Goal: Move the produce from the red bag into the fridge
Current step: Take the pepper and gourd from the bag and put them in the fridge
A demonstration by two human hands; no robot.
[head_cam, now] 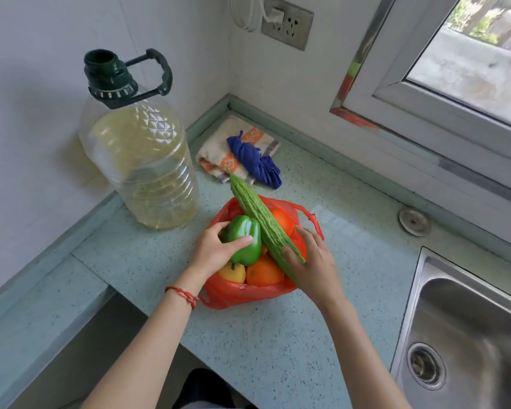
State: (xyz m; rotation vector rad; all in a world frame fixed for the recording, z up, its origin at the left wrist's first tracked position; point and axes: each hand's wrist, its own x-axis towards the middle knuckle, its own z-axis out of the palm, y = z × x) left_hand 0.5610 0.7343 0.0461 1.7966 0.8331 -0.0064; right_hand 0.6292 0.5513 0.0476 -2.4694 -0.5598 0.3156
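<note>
We are at the first step, taking produce out of the red bag (248, 293) on the counter (278, 349). Our left hand (216, 252) curls round the green pepper (245, 240) while our right hand (310, 261) grips the bitter gourd (260, 219) lying across the bag's mouth. Next, we judge, both must lift clear without snagging the bag, then go to the fridge, which is out of view.

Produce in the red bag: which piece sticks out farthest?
The long, bumpy bitter gourd; its tip pokes past the bag's rim, while the others sit inside.
</note>
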